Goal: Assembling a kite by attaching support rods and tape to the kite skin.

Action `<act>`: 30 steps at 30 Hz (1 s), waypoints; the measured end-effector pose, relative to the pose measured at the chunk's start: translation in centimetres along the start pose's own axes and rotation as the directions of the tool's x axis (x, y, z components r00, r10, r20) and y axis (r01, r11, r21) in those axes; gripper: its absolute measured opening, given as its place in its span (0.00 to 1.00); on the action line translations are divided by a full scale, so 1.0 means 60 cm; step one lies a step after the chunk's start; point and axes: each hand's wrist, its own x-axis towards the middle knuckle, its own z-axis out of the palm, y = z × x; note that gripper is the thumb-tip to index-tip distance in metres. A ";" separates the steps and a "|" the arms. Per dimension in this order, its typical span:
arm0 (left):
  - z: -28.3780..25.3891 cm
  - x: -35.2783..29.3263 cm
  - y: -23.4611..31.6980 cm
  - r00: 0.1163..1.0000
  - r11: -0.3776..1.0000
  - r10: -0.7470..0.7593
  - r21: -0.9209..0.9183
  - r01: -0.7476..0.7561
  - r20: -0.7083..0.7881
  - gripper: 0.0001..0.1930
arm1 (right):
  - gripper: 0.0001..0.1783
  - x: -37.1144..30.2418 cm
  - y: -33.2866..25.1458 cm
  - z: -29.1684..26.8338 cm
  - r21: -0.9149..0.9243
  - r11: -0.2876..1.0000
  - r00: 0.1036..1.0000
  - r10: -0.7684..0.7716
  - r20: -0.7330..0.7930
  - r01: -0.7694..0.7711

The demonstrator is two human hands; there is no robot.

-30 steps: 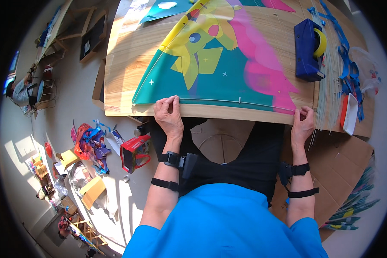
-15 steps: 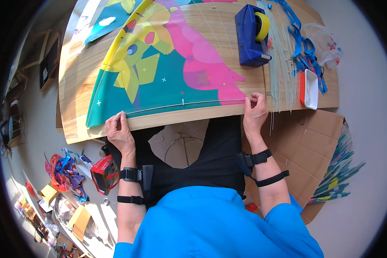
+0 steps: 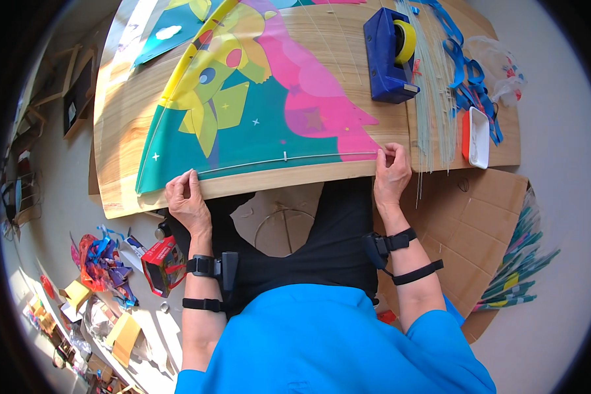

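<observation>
A kite sail (image 3: 233, 141) of thin fabric, teal, pink and yellow with a cartoon figure, lies flat on the wooden table. Along its near edge runs a thin pale rod (image 3: 256, 160), slightly bowed, with a small white clip (image 3: 285, 156) near its middle. My left hand (image 3: 189, 200) is closed in a pinch on the rod and fabric edge, a little in from the sail's left corner. At the pink right corner, my right hand (image 3: 392, 172) pinches the rod's other end. The fingers hide both gripped parts of the rod.
On the table's right stand a blue tape dispenser (image 3: 384, 65) with yellow tape, a bundle of thin rods (image 3: 433, 118), blue ribbon (image 3: 458, 56) and a red-and-white tray (image 3: 479, 138). Cardboard (image 3: 473, 223) lies beside my right leg; a red box (image 3: 161, 266) is at left.
The whole view has shifted slightly. Both hands keep their pinches at the same places on the kite's near edge; nothing is let go.
</observation>
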 end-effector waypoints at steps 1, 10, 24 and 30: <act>0.000 0.000 0.001 1.000 1.000 -0.001 0.001 0.001 0.000 0.05 | 0.09 0.000 0.001 0.001 0.003 1.000 1.000 0.002 0.001 -0.002; 0.000 -0.001 0.001 0.999 1.000 0.007 0.019 -0.006 -0.041 0.04 | 0.10 -0.001 -0.002 -0.001 0.015 0.999 0.999 -0.040 0.025 0.040; 0.006 -0.003 0.008 0.996 0.998 0.024 0.052 -0.019 -0.083 0.05 | 0.09 -0.002 0.013 0.000 -0.002 1.000 0.999 -0.025 0.035 0.025; 0.002 -0.003 0.013 0.998 0.999 0.003 0.049 0.000 -0.070 0.04 | 0.10 -0.002 0.013 0.000 -0.004 1.000 0.999 -0.018 0.044 0.018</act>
